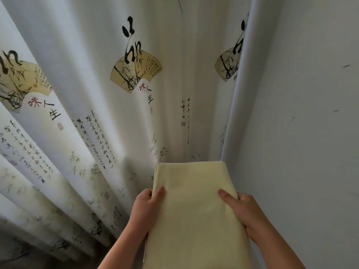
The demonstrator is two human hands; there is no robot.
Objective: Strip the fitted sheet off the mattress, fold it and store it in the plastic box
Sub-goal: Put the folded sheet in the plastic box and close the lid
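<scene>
Holding the folded sheet [194, 210] out in front, one hand on each long edge. It's a pale yellow bundle folded into a neat long rectangle. The far short end is squared off and sits low down by where the curtain [87, 103] meets the wall [301, 113].

Left hand [144, 206] grips the left edge: thumb [159, 195] flat on top of the fabric, the other fingers go underneath and I can't see them. Right hand [244, 208] mirrors that on the right edge, thumb [226, 197] on top pointing in toward the middle, rest of the fingers tucked below out of sight. Both bare forearms come up from the near edge and angle inward to the bundle. The sheet lies flat between the hands, and its near end runs out of view.

The curtain is white, pleated and covered in black calligraphy, filling the left and far side. The plain white wall on the right has a few small dark marks.

Count: one sheet, two hands, one curtain, and three painted fan prints: left [17, 84], middle [136, 71], and one partly hidden at the right [227, 65].
</scene>
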